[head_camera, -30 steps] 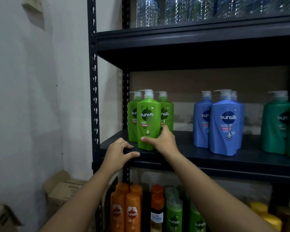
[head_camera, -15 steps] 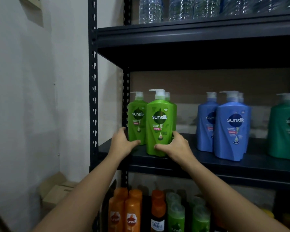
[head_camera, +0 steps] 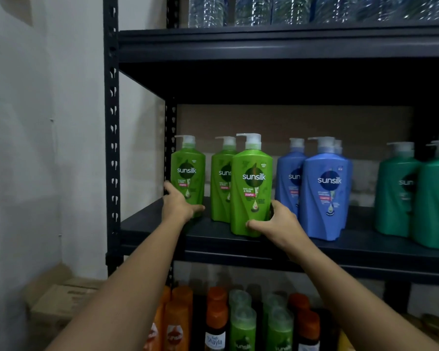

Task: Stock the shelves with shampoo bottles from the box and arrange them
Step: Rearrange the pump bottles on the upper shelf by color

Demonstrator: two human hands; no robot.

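Both hands are gripping green bottles low on their bodies; the left hand (head_camera: 179, 205) is wrapping round the base of the far-left bottle (head_camera: 187, 173), fingers behind it near the rack post (head_camera: 111, 138), thumb across the front; the right hand (head_camera: 271, 222) is clasping the front bottle (head_camera: 251, 188) from its right side, thumb under the label, fingers curling out of sight behind.

Holding low seems to be for sliding each bottle upright along the shelf (head_camera: 213, 238) without tipping it; the labels are facing outward, probably so the brand is reading from the aisle.

A third green bottle (head_camera: 221, 178) is standing between the two held ones, just behind the front bottle and partly hidden by it; the far-left bottle is standing apart from this pair, so the person appears to be spacing the green group into a row at the shelf's left end.

To the right, blue bottles (head_camera: 325, 193) are standing just beside the front bottle, and teal bottles (head_camera: 401, 191) are sitting well apart at the right edge; colours are being kept in separate clusters.

Water bottles (head_camera: 251, 8) are lining the top shelf; orange and green bottles (head_camera: 241, 323) are crowding the level below; a cardboard box (head_camera: 58, 302) is sitting on the floor at lower left.
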